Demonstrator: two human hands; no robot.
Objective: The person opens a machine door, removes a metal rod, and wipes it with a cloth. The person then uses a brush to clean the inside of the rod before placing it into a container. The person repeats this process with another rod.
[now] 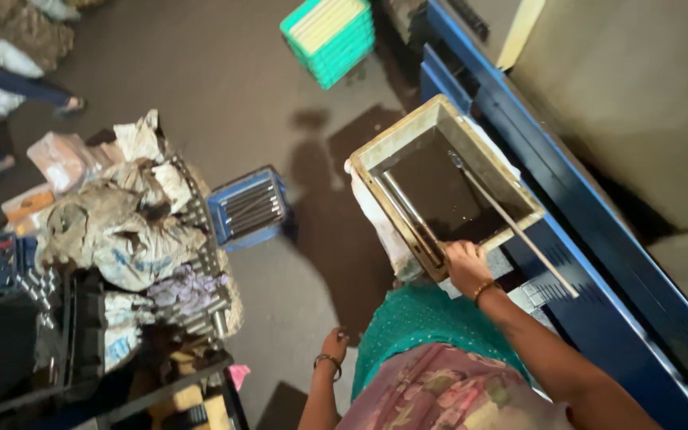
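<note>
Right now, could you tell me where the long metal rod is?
In the head view, right of centre, the long metal rod leans across the beige tray of dark liquid, beside the right hand and the blue frame.

A grimy, cream-rimmed rectangular tray (408, 135) of dark liquid sits tilted across the blue machine edge before me, two thin metal rods (519, 231) lying inside, the longer one jutting out over its near right corner toward me.

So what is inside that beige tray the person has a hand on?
The beige tray holds dark liquid, with metal rods lying along its left inner side and one long rod leaning out over the rim. The right hand grips the near edge. Anything beneath the dark surface is hidden.
</note>
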